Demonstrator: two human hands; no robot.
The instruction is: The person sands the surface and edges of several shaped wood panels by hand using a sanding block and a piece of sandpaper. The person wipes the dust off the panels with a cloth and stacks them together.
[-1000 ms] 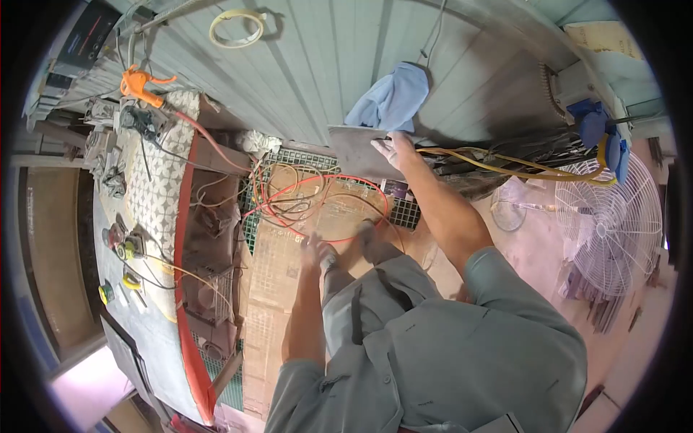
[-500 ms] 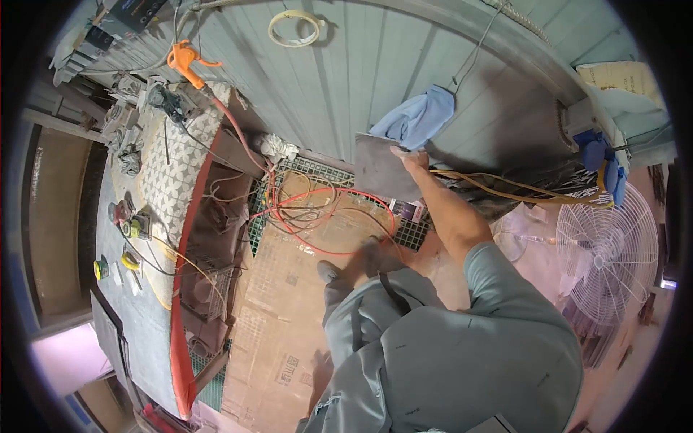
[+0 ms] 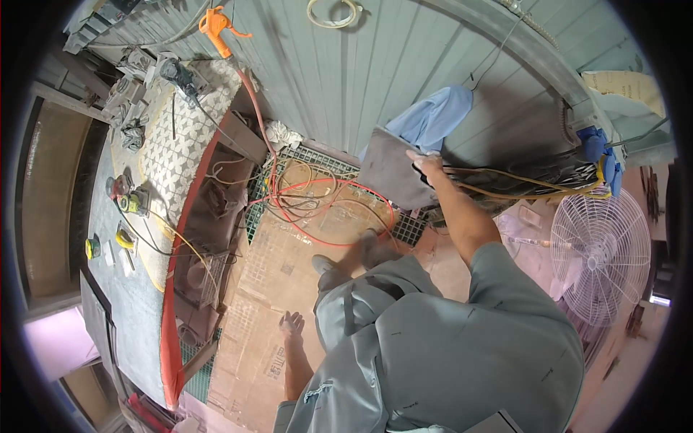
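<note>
My right hand (image 3: 427, 163) grips the right edge of a flat dark-grey panel (image 3: 392, 170). The panel hangs tilted in front of the corrugated wall, partly overlapping a light-blue cloth (image 3: 435, 119) that hangs there. My left hand (image 3: 291, 325) is lowered on my left side, above the cardboard on the floor. Its fingers are apart and hold nothing.
To the left stands a workbench (image 3: 128, 238) carrying sanders (image 3: 130, 202) and a patterned cover. An orange air gun (image 3: 215, 30) hangs above it. Red hose (image 3: 317, 238) loops over the floor cardboard (image 3: 253, 317). A white caged fan (image 3: 599, 260) stands right.
The panel has tilted and shifted slightly in my right hand. My left hand has come into view from behind my body. The whole view has shifted a little.
</note>
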